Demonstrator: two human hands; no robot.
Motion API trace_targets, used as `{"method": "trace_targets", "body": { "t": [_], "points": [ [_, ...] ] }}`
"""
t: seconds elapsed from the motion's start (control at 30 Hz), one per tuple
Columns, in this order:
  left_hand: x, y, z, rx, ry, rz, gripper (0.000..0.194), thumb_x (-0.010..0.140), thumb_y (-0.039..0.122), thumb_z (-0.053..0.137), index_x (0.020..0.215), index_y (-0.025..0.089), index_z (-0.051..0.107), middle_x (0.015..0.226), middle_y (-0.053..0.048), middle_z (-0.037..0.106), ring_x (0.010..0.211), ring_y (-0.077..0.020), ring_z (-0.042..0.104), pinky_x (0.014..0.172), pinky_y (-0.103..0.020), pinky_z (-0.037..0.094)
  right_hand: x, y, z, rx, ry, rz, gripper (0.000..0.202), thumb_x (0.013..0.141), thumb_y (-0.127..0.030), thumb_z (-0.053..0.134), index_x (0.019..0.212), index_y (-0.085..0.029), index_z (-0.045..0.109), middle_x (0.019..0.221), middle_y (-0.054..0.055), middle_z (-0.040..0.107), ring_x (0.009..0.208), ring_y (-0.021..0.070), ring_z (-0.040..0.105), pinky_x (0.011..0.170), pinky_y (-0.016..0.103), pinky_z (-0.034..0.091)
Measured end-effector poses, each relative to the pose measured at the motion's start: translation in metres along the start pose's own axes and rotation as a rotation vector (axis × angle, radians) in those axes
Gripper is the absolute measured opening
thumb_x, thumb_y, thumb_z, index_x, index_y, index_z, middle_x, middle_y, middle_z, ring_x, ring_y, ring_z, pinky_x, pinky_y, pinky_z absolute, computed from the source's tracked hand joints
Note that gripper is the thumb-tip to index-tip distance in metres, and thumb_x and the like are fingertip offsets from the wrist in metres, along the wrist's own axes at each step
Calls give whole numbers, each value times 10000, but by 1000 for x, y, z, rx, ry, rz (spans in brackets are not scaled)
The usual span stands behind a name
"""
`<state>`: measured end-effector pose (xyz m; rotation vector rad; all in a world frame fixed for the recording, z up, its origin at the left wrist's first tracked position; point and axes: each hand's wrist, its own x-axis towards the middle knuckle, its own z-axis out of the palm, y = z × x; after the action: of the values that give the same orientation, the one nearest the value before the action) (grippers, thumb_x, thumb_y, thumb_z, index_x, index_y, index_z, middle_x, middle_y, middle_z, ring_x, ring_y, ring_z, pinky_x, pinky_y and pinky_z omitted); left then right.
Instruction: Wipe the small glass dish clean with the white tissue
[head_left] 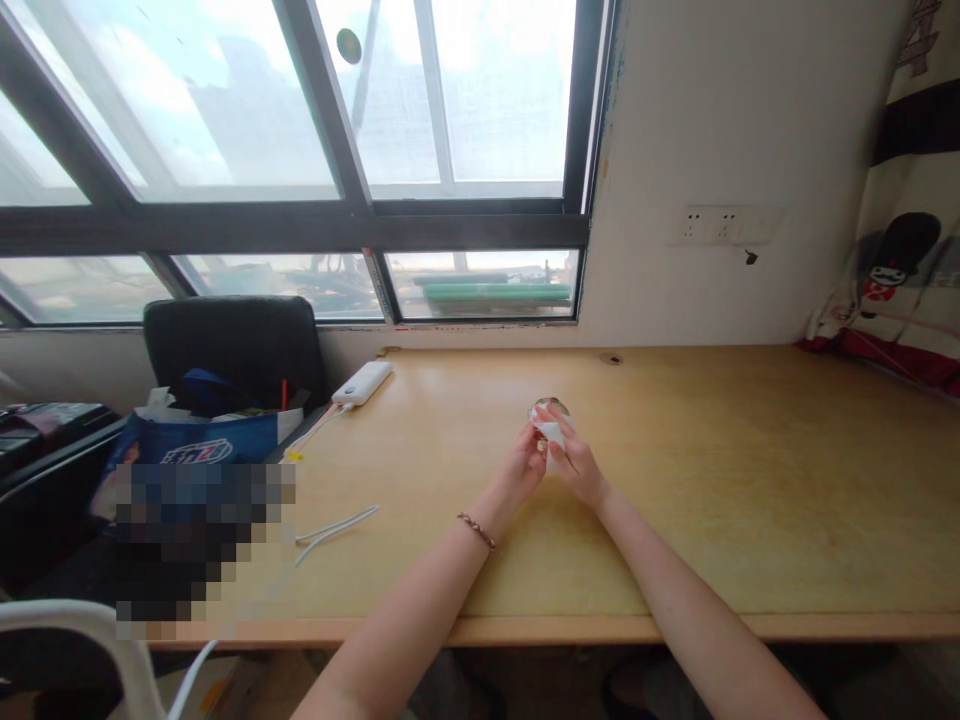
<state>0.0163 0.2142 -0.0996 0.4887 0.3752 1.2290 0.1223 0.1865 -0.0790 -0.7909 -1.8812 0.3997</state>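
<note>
Both hands meet over the middle of the wooden table (465, 430). My left hand (525, 462) is closed around the left side of a small round object with a shiny rim (553, 402), which looks like glass or metal. My right hand (576, 460) presses a white tissue (553, 433) against that object, its fingers reaching over the top. The hands hide most of the object, so its full shape cannot be made out. A braided bracelet is on the left wrist.
A white power bank (363, 383) with a cable lies at the table's back left. Another white cable (337, 524) is on the left side. Beyond the left edge stand a black chair (236, 345) and a blue bag (202, 440). A patterned curtain (900, 260) hangs at the right.
</note>
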Motion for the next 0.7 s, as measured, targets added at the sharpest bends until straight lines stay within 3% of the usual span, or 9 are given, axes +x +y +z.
{"method": "trace_targets", "body": {
  "t": [0.13, 0.3, 0.47, 0.6, 0.7],
  "points": [
    [4, 11, -4, -156, 68, -62, 192, 820, 278, 457, 788, 135, 582, 742, -24, 578, 549, -51, 481, 551, -173, 418, 0, 1, 0, -57, -41, -44, 386, 866, -287, 306, 1237, -231, 398, 1298, 32, 390, 1230, 191, 284, 1021, 417, 254],
    [-1, 21, -3, -206, -22, -153, 229, 823, 306, 448, 722, 145, 576, 709, -31, 572, 448, -37, 373, 433, -172, 343, 0, 8, -2, -151, 119, 38, 393, 870, -285, 294, 1246, -215, 383, 1312, 38, 369, 1245, 187, 251, 1026, 396, 253],
    [-5, 11, -3, -168, -49, -336, 189, 795, 316, 498, 767, 151, 584, 683, -20, 565, 413, -24, 339, 389, -155, 296, 0, 9, -6, -238, 223, 86, 422, 868, -278, 290, 1280, -195, 320, 1347, 36, 310, 1269, 182, 180, 1038, 399, 214],
    [-3, 5, -6, -221, -70, -340, 165, 787, 290, 512, 782, 140, 580, 665, -7, 565, 399, -14, 341, 384, -140, 309, 0, 4, -8, -303, 131, 25, 413, 866, -271, 289, 1272, -207, 338, 1320, 34, 358, 1261, 185, 208, 1040, 428, 176],
    [1, 7, -7, -305, -69, -300, 174, 813, 273, 472, 798, 133, 574, 660, -2, 569, 391, -14, 348, 395, -138, 342, 0, 1, -6, -299, 22, -52, 363, 868, -266, 289, 1192, -242, 451, 1294, 19, 397, 1234, 186, 277, 1034, 441, 175]
  ]
}}
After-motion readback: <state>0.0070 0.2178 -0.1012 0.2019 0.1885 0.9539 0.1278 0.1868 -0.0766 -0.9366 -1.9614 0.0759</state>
